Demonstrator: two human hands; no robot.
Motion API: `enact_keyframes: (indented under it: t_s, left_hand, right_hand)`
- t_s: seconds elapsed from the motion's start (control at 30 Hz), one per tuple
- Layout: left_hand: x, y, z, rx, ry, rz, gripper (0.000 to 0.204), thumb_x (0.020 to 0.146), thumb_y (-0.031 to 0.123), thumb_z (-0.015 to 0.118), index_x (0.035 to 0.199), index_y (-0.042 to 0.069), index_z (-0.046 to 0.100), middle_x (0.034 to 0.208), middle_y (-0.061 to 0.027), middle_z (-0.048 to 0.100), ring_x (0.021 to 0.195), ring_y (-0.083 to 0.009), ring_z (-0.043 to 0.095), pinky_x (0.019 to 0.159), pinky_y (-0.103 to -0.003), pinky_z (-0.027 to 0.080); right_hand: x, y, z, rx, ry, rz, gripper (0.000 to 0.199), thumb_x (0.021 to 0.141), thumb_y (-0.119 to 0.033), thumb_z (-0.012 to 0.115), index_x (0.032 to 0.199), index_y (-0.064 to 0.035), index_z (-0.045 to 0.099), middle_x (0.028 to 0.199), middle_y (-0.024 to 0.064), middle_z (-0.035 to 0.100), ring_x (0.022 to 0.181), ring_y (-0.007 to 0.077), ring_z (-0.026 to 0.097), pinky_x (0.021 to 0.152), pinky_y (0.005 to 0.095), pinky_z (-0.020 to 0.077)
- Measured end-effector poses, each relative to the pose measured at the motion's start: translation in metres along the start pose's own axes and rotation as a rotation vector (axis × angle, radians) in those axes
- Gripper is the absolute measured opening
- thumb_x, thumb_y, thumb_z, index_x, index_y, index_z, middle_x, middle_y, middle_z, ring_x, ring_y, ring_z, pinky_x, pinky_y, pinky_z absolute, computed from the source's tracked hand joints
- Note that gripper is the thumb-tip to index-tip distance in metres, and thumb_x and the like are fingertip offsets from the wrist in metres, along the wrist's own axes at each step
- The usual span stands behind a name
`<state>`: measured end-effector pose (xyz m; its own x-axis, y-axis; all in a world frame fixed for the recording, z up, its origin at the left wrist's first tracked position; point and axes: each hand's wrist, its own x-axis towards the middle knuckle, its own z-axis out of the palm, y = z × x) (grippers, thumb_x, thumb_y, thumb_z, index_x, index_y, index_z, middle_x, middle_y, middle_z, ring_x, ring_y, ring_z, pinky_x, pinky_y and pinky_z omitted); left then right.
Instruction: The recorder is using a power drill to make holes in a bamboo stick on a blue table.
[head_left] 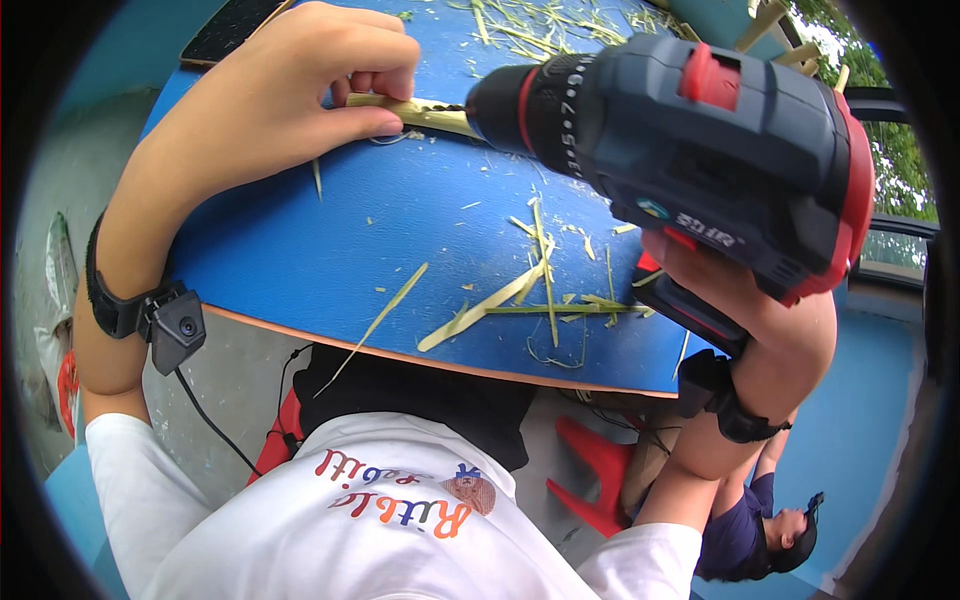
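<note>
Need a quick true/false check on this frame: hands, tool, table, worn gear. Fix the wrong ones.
1. The right hand holds a drill. True.
2. The tabletop is red. False: the tabletop is blue.
3. The left hand pinches a pale green stalk. True.
4. Plant strips lie scattered on the tabletop. True.
5. Neither forearm carries a device. False: the left forearm has a small camera strapped to it.

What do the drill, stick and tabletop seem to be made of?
Drill: probably plastic-bodied, mostly matte, from its moulded ridges and dull sheen. Stick: likely plant stalk, dull, from its pale green, streaked surface. Tabletop: blue, slightly glossy, perhaps laminate or vinyl, from its soft reflections.
</note>
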<state>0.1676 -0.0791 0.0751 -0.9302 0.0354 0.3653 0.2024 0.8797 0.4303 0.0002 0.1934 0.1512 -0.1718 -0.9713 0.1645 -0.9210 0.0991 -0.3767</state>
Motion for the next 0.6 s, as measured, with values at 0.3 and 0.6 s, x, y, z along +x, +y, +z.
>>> enact_keyframes:
  t_s: [0.3,0.6]
  left_hand:
    - [0.002,0.002,-0.002,-0.019,-0.025,0.047,0.017,0.078,0.004,0.074,0.083,0.000,0.059,0.082,-0.0070,0.058,0.072,-0.0199,0.059,0.063,-0.031,0.047]
    - [0.005,0.002,0.002,0.016,-0.014,0.032,0.017,0.079,0.007,0.075,0.081,0.001,0.059,0.081,-0.0062,0.059,0.074,-0.0196,0.060,0.063,-0.031,0.047]
  right_hand:
    - [0.000,-0.005,0.001,0.006,0.021,-0.003,0.043,0.071,-0.003,0.084,0.111,0.0005,0.067,0.102,0.0078,0.071,0.091,0.0171,0.067,0.083,0.0305,0.0525]
    - [-0.005,-0.005,-0.001,0.004,0.055,0.130,0.040,0.070,-0.010,0.087,0.106,-0.0016,0.070,0.098,0.0087,0.073,0.087,0.0210,0.071,0.077,0.0306,0.0552]
